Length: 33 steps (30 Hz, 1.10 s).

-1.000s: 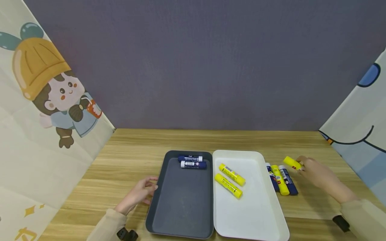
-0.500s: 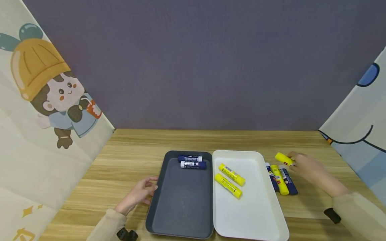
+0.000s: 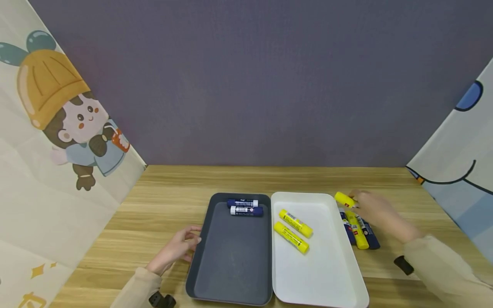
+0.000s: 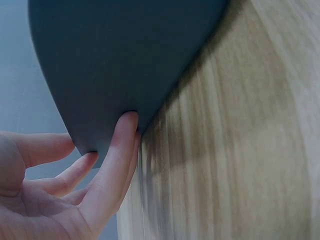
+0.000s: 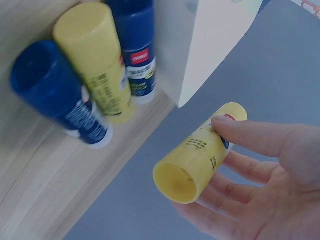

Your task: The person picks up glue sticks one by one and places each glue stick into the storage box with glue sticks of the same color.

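My right hand [image 3: 373, 209] pinches a yellow glue stick [image 3: 344, 199] between thumb and fingers, near the far right corner of the white tray [image 3: 323, 273]. In the right wrist view the held stick slants, its hollow-looking yellow end toward the camera. My left hand [image 3: 179, 244] has its relaxed fingertips on the outer wall of the dark grey tray [image 4: 115, 60]. Two yellow glue sticks, one farther back [image 3: 295, 223] and one nearer [image 3: 291, 237], lie in the white tray. Two navy glue sticks [image 3: 247, 211] lie at the far end of the grey tray.
Right of the white tray, a yellow glue stick [image 3: 357, 231] lies between two navy ones [image 3: 369, 235] on the wooden table [image 3: 161, 196]. Both trays stand side by side. A grey panel [image 3: 246, 85] rises behind, with printed sheets [image 3: 23, 179] at the sides.
My right hand has carried the yellow glue stick leftward and slightly away, from right of the loose sticks to the white tray's far corner. The left hand has stayed put.
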Available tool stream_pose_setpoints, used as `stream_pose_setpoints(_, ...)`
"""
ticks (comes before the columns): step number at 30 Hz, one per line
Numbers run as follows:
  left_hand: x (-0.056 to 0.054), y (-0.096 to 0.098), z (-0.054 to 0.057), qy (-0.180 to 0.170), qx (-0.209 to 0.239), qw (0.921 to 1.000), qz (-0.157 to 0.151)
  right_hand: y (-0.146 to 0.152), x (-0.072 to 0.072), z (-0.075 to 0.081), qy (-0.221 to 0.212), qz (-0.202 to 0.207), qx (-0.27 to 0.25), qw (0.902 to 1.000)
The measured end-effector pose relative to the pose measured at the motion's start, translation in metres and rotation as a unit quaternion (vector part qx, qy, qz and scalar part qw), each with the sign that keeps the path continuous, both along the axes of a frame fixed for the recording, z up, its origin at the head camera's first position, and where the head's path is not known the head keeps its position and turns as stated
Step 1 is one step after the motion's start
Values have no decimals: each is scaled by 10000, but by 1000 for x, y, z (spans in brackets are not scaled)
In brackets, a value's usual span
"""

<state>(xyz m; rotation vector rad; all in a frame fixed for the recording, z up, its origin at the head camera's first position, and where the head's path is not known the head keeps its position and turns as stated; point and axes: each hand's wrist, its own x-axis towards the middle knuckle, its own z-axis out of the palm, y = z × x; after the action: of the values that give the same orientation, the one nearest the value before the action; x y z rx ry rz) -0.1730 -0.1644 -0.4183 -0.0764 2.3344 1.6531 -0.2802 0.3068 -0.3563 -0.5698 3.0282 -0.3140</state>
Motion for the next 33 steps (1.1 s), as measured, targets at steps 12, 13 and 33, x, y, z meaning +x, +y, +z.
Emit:
stream_pose_setpoints(12,-1,0,-1,16,29,10000,-10,-30,-2,0,-204,132,76,9997)
stream_pose_setpoints(13,-1,0,-1,24,40,10000,-19,-32,-3,0,-207,172,102,9996)
stream_pose_setpoints(33,-2,-1,-1,29,19,10000,-45,-70,-18,-13,-603,341,277,9972)
